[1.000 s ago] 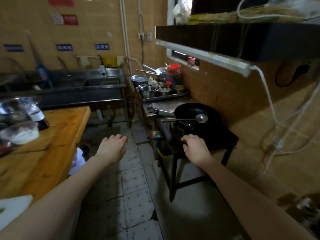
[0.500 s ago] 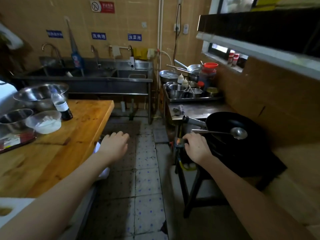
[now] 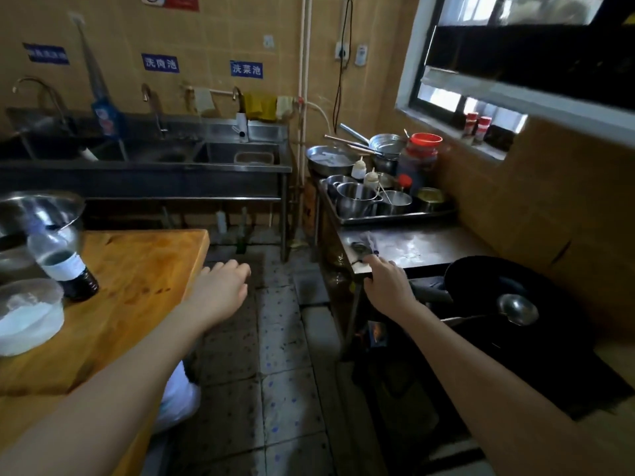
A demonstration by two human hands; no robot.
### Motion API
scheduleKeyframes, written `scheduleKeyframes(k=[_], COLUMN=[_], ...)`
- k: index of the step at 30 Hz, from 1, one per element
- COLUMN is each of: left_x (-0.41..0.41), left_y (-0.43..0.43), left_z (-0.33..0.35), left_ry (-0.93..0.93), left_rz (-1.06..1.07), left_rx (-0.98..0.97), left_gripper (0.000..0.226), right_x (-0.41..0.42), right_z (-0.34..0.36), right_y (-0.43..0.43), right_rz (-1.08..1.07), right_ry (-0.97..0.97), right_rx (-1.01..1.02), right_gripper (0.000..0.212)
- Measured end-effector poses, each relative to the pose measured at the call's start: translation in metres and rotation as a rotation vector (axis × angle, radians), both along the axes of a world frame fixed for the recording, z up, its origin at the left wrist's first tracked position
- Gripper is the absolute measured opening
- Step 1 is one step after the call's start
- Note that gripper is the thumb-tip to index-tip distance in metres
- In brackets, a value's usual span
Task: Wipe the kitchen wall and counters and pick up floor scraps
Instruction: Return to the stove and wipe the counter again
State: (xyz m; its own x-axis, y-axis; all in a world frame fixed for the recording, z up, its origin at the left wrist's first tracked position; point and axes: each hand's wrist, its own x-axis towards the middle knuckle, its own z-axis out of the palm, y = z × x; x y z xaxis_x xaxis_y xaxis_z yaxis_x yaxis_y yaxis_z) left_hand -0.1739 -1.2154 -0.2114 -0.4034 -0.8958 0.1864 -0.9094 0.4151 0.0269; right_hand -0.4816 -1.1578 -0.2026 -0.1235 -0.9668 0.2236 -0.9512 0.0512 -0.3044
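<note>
My right hand (image 3: 388, 286) reaches over the front corner of a steel counter (image 3: 422, 245), its fingertips touching a crumpled grey cloth (image 3: 361, 248) that lies there. My left hand (image 3: 220, 290) hangs over the tiled floor (image 3: 285, 341) beside the wooden table (image 3: 137, 269), fingers loosely curled and holding nothing. A brown tiled wall (image 3: 549, 207) runs along the right behind the counter. I cannot make out any scraps on the dim floor.
A black wok (image 3: 481, 280) with a steel ladle (image 3: 515, 309) sits on the burner right of my right arm. A tray of steel pots (image 3: 395, 218) fills the counter's back. A bottle (image 3: 65, 266) and a plastic bowl (image 3: 27, 314) stand on the table. A steel sink (image 3: 223, 156) lines the far wall, with yellow cloths (image 3: 261, 106) above.
I have moved forward along the aisle. My right hand went from the burner's front edge past the wok handle to the steel counter's corner and the cloth. My left hand stayed empty.
</note>
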Motion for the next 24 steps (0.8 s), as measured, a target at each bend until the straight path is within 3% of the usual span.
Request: scheduleKeyframes(k=[11,24], left_x=[-0.054,-0.183], left_y=[-0.152,-0.331], left_z=[-0.033,-0.075], left_ry=[-0.074,-0.155], left_rz=[-0.056,-0.135], left_rx=[0.121,0.278], left_gripper=[0.026,0.029], right_x=[-0.054,-0.15], right_z=[-0.042,-0.111], right_y=[-0.143,-0.323], right_rz=[-0.109,-0.271], right_ry=[-0.004,-0.108], right_rx=[0.154,0.313], right_gripper=[0.031,0.036])
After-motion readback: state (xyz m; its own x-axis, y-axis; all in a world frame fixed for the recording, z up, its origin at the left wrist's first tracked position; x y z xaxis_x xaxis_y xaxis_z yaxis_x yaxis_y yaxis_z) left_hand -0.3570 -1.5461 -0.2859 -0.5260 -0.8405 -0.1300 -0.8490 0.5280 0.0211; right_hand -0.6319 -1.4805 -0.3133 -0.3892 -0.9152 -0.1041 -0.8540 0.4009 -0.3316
